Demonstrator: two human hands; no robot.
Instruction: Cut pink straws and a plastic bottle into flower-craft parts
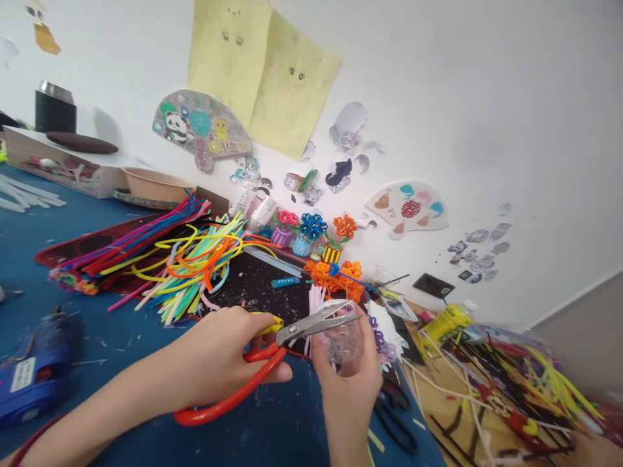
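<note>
My left hand [226, 350] is closed around the handles of a pair of red-handled scissors [292, 332]. A yellow piece shows by its fingers near the pivot. The blades are parted and reach right, across a clear plastic cup-like piece [343, 340], perhaps a cut bottle part. My right hand [348, 383] holds this piece upright between thumb and fingers. Pale pink strips [316, 301] stand just behind its left side. Purple beaded loops [382, 340] show beyond the right fingers. Whether the blades touch the plastic, I cannot tell.
A bundle of coloured pipe cleaners [195, 266] lies at left, with a blue glue gun [34, 370] nearer. Small flower pots [311, 237] line the wall. Black-handled scissors [396, 415] lie at right. Another person's hand [596, 447] is at the lower right, by loose stems.
</note>
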